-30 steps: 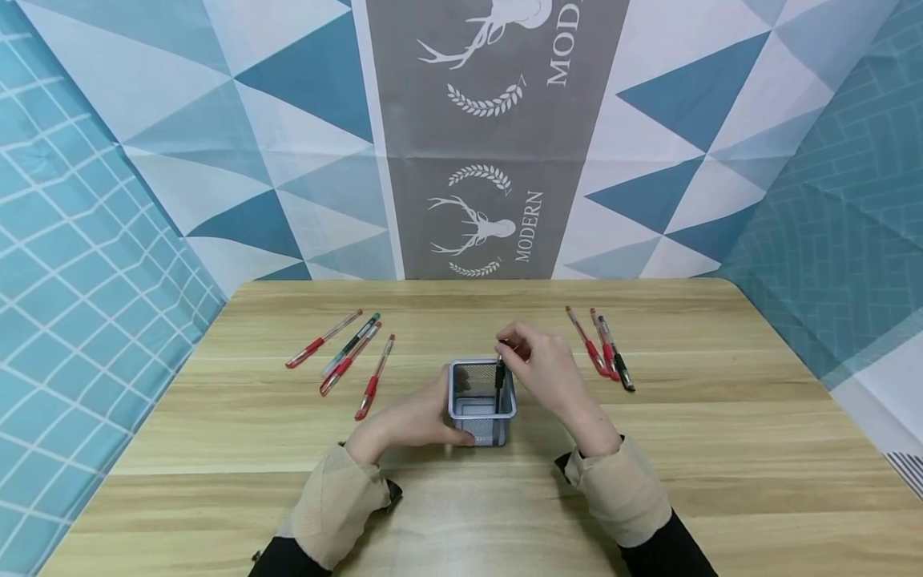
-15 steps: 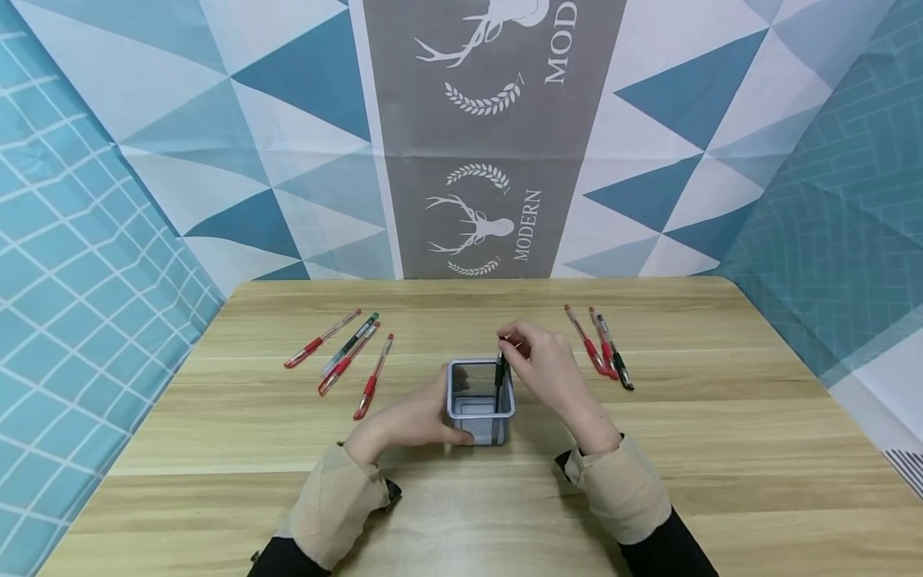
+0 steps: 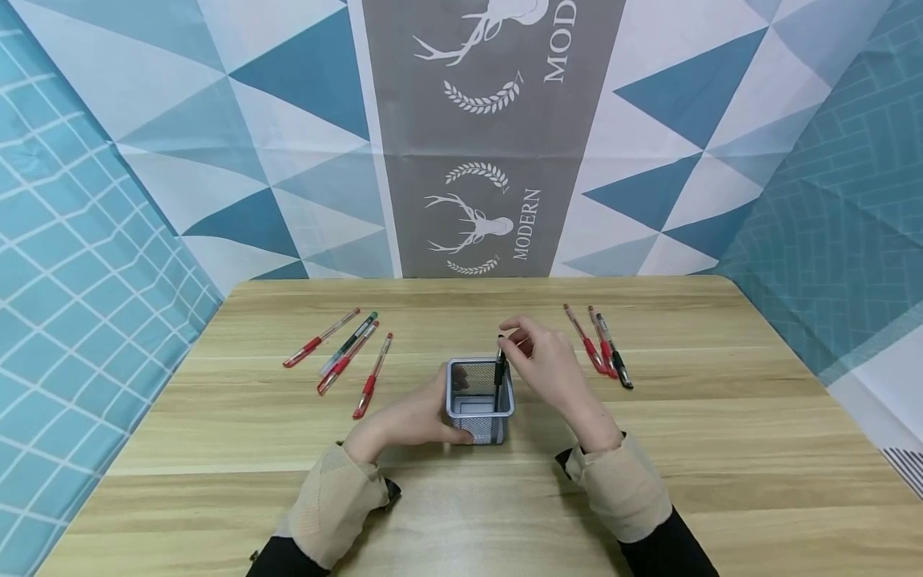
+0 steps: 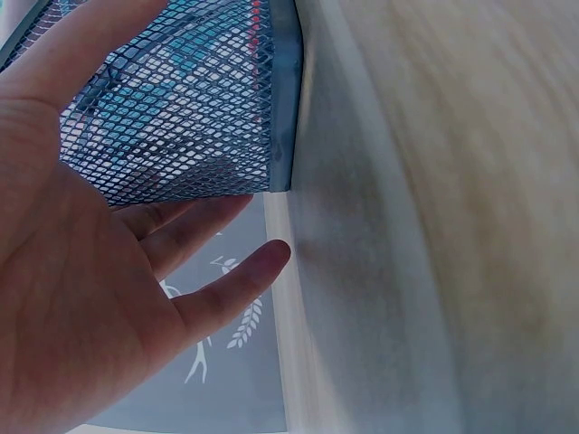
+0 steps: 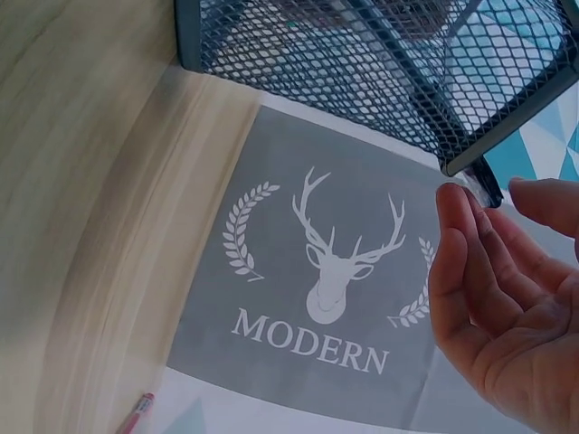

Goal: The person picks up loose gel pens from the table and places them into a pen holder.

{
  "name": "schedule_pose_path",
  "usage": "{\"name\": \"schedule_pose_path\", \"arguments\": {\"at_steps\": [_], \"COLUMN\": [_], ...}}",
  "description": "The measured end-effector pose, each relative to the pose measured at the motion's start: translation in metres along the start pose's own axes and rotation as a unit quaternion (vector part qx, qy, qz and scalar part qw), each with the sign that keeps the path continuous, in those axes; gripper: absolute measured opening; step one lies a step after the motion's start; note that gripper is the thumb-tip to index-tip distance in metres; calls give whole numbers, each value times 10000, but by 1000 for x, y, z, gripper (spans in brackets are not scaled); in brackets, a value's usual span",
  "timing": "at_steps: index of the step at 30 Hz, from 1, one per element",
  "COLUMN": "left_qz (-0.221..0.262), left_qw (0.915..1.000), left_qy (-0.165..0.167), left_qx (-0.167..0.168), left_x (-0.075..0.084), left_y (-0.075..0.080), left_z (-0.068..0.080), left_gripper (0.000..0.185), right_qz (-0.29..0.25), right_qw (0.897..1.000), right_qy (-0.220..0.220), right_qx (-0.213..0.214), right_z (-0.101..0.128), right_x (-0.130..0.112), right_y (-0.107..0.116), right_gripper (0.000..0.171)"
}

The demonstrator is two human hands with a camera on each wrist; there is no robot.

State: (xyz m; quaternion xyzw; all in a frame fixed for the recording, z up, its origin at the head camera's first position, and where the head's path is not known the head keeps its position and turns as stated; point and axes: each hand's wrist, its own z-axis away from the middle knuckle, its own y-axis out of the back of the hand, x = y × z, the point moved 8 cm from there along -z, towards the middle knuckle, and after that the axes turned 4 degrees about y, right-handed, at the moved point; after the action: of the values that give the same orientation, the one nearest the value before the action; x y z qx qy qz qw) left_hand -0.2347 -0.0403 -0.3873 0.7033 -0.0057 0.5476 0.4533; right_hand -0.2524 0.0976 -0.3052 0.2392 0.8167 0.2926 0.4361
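A silver-grey mesh pen holder (image 3: 481, 430) stands on the wooden table, in the middle of the head view. My left hand (image 3: 414, 418) holds it from the left, thumb on the near side and fingers behind; in the left wrist view, that hand (image 4: 99, 262) spans the mesh with one finger off it. A black pen (image 3: 499, 377) stands upright inside the holder's right side, its top above the rim. My right hand (image 3: 548, 365) is at the pen's top. In the right wrist view, a small gap shows between the thumb (image 5: 543, 201) and the pen's end (image 5: 489, 185).
Left of the holder lie several pens, among them a red pen (image 3: 372, 377) and a green-capped pen (image 3: 358, 336). On the right lie two red pens, one a red pen (image 3: 585, 340), and a black pen (image 3: 615, 353). Patterned cloth (image 3: 469, 152) hangs behind the table (image 3: 649, 481).
The fingers of my right hand have loosened slightly at the pen's top. The holder, the left hand and the loose pens stay where they were.
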Motion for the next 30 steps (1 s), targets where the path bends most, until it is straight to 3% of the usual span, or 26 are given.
{"name": "schedule_pose_path", "arguments": {"at_steps": [12,18,25,30], "left_qz": [-114,-157,-96,-106], "left_qw": [9999,9998,9999,9998], "left_qy": [123,88,125,185], "left_qx": [40,13,-4,25], "left_x": [0,0,-1,0], "left_y": [1,-1,-1,0], "left_z": [0,-1,-1,0], "left_gripper": [97,98,97,94], "right_qz": [89,126,205,376], "right_qw": [9994,9970,9916,9875], "right_qy": [-251,-723,-941,-1121], "right_qx": [242,252,859,1043], "right_z": [-1,0,6,11], "right_x": [11,34,61,73], "right_y": [21,42,75,90], "right_gripper": [21,25,24,24]}}
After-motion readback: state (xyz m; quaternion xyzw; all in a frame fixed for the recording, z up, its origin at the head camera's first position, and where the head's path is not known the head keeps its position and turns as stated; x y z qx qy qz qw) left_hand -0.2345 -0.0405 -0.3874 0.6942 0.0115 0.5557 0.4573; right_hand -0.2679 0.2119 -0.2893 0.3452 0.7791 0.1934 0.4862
